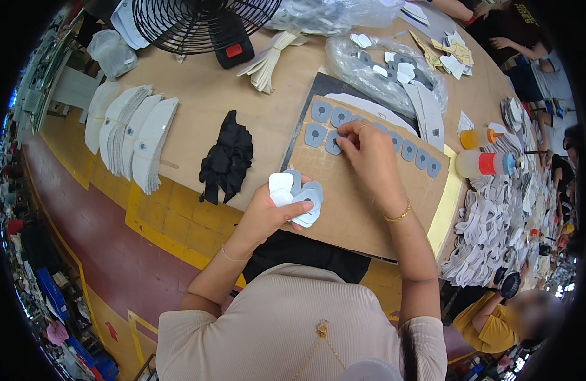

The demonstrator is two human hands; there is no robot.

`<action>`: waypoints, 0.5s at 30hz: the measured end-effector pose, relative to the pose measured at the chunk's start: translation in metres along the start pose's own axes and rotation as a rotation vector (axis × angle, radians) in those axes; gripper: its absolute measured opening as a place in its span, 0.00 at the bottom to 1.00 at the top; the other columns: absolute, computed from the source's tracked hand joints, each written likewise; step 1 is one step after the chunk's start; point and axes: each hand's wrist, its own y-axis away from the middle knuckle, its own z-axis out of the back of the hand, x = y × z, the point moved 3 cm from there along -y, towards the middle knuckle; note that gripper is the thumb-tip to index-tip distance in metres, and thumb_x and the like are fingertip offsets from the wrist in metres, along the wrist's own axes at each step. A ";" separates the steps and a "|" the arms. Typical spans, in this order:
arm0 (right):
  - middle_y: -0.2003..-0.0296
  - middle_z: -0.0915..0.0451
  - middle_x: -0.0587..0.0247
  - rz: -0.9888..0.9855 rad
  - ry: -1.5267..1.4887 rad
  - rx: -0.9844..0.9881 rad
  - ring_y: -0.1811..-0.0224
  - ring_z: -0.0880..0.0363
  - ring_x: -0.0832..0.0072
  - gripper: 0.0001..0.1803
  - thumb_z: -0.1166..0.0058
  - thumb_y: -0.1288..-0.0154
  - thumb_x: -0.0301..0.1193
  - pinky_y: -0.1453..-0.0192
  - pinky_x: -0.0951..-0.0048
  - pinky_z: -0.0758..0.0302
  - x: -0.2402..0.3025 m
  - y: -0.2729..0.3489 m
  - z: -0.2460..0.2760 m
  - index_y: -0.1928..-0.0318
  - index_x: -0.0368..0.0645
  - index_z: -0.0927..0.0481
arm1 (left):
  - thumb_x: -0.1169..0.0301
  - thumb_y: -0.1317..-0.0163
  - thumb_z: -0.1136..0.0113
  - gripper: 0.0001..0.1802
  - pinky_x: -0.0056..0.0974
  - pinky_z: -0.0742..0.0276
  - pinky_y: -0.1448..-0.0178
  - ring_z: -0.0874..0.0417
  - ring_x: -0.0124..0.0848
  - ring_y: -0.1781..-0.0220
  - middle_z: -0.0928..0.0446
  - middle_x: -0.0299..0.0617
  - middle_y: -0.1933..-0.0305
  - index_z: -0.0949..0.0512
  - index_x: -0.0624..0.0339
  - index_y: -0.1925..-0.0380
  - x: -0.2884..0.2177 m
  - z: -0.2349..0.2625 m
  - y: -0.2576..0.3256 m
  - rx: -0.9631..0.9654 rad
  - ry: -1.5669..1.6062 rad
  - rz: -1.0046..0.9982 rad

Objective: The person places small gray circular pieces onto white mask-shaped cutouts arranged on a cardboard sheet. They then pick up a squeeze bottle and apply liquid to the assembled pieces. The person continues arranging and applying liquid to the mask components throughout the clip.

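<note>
Grey rounded patches (315,134) line flat brown cardboard (362,209) from ten to three o'clock. Left hand (269,214) holds a fanned white-and-grey stack (297,193); right hand (374,155) shows narrow grip at one patch, hold indeterminable.

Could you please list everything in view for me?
Table: one, tan, centre
Cardboard sheet: one, brown, on table
Laid patches: several, grey, on sheet
Held patches: several, white and grey, centre
Cloth: one, black, left of sheet
Curved pieces: several stacks, whitish, table's left
Fan: one, black, top
Strip bundle: one, cream, beside fan
Plastic bags: several, clear, far side
Bottles: two, orange and red-banded, right of sheet
Piled pieces: uncountable, white, right
People: several, one in yellow, right
Floor: one, yellow and maroon, left
Small background items: uncountable, mixed, edges
Left hand: one, bare, holding patches
Right hand: one, bare, over sheet
</note>
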 end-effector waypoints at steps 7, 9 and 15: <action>0.67 0.26 0.59 0.304 0.354 -0.081 0.67 0.22 0.61 0.07 0.40 0.41 0.28 0.61 0.62 0.26 0.003 0.010 0.001 0.62 0.42 0.16 | 0.77 0.45 0.31 0.25 0.31 0.16 0.70 0.16 0.30 0.60 0.21 0.44 0.56 0.28 0.66 0.47 -0.002 -0.003 -0.007 -0.030 0.011 0.004; 0.66 0.25 0.59 0.304 0.294 -0.043 0.66 0.22 0.61 0.06 0.40 0.40 0.28 0.60 0.62 0.26 0.005 0.013 0.008 0.63 0.40 0.16 | 0.77 0.46 0.31 0.25 0.31 0.16 0.70 0.15 0.31 0.60 0.21 0.44 0.56 0.29 0.66 0.48 -0.001 -0.004 -0.007 -0.041 0.020 -0.002; 0.68 0.22 0.57 0.023 -0.271 0.279 0.69 0.22 0.64 0.10 0.38 0.39 0.32 0.62 0.68 0.25 0.026 0.038 0.017 0.65 0.36 0.17 | 0.78 0.43 0.33 0.27 0.29 0.16 0.68 0.16 0.29 0.58 0.22 0.45 0.54 0.30 0.68 0.44 0.000 -0.009 -0.007 0.025 0.023 -0.023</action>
